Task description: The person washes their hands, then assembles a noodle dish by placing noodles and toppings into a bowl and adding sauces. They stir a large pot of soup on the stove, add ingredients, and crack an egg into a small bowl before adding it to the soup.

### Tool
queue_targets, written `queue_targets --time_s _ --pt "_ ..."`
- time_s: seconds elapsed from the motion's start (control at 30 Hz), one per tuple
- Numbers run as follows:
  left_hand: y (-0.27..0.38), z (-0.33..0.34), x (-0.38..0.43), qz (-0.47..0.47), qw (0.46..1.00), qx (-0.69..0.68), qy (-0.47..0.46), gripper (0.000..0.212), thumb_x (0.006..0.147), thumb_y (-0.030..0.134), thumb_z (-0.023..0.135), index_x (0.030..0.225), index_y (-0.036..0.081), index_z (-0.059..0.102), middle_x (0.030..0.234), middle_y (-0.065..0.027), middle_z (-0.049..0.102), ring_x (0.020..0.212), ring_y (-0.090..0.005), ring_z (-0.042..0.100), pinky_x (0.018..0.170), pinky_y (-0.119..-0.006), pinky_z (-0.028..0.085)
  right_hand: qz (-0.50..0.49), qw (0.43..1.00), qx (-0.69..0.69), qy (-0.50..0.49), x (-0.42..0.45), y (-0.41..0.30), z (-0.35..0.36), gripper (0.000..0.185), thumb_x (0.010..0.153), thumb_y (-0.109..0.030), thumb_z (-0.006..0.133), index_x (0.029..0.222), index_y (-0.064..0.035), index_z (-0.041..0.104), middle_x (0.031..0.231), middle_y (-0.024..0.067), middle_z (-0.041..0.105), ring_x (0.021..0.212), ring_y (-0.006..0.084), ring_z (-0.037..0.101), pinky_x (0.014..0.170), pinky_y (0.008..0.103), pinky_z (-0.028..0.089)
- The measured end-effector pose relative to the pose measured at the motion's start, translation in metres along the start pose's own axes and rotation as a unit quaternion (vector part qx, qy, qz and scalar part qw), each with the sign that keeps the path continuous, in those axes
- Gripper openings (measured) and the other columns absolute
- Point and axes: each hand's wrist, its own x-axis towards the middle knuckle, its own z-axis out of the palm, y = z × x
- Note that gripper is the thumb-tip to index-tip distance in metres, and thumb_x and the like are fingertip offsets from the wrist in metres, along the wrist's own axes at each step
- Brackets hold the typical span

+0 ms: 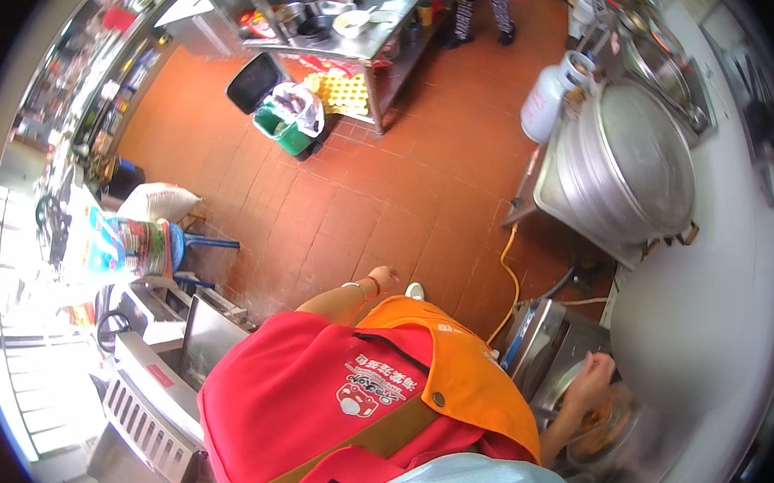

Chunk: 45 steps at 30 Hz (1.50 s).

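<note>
My left hand [384, 278] hangs in front of the orange apron [478, 382], above the tiled floor. A red bead bracelet and a pale band circle its wrist. Its fingers are curled in and nothing shows in them. Over on the right, my right hand [591, 377] is raised above a steel work surface [578, 346], its fingers bunched. Whether it holds something small is hidden. Close below it, a metal bowl [616, 426] contains orange-brown food, partly blurred by steam or a smear.
A large aluminium pot [581, 161] stands on a low stand, beside a gas cylinder [545, 98] with a yellow hose [514, 277]. Ahead are a green bin [287, 133] and a steel table [367, 50]. Sacks [157, 202] and a blue stool [208, 242] stand left. Another person's legs [473, 19] show far off.
</note>
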Motion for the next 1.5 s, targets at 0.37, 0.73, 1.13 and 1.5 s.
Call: queue_targets --time_s 0.37,0.73,1.13,1.5 --pt "-0.163 -0.039 -0.027 -0.159 0.868 -0.420 0.211 0.025 0.085 0.016 0.061 0.107 0.005 0.066 0.078 -0.0068 0.067 0.064 -0.0177 0.063 0.054 -0.031 0.051 -0.104 0.782 -0.046 -0.613 0.071 -0.045 0.312 0.039 0.088 -0.037 0.061 0.084 0.0017 0.068 0.092 0.0210 0.069 0.086 0.0345 0.067 0.078 0.0434 0.051" --pt "-0.178 0.007 -0.042 -0.385 0.913 -0.048 0.125 0.025 0.090 0.016 0.052 0.094 0.004 0.073 0.107 -0.0141 0.070 0.101 -0.0311 0.067 0.083 -0.041 0.054 -0.167 0.770 -0.087 -0.610 0.269 -0.150 0.503 0.035 0.084 -0.035 0.060 0.075 -0.0022 0.071 0.072 0.0176 0.069 0.073 0.0306 0.070 0.067 0.0413 0.054" --pt "-0.037 -0.291 0.093 -0.195 0.816 -0.376 0.392 0.028 0.087 0.019 0.060 0.110 0.003 0.066 0.106 -0.0165 0.070 0.102 -0.0294 0.066 0.090 -0.037 0.051 -0.242 0.769 0.237 -0.542 0.416 -0.615 0.604 0.026 0.092 -0.022 0.056 0.077 -0.0011 0.058 0.064 0.0102 0.062 0.052 0.0195 0.064 0.047 0.0341 0.050" --pt "-0.160 -0.260 0.143 -0.352 0.695 -0.516 0.356 0.022 0.082 0.017 0.065 0.100 0.006 0.071 0.098 -0.0152 0.071 0.097 -0.0280 0.067 0.087 -0.036 0.051 -0.214 0.710 -0.033 -0.670 0.339 -0.678 0.614 0.017 0.096 -0.019 0.054 0.093 -0.0040 0.062 0.080 0.0092 0.065 0.059 0.0179 0.066 0.048 0.0304 0.055"
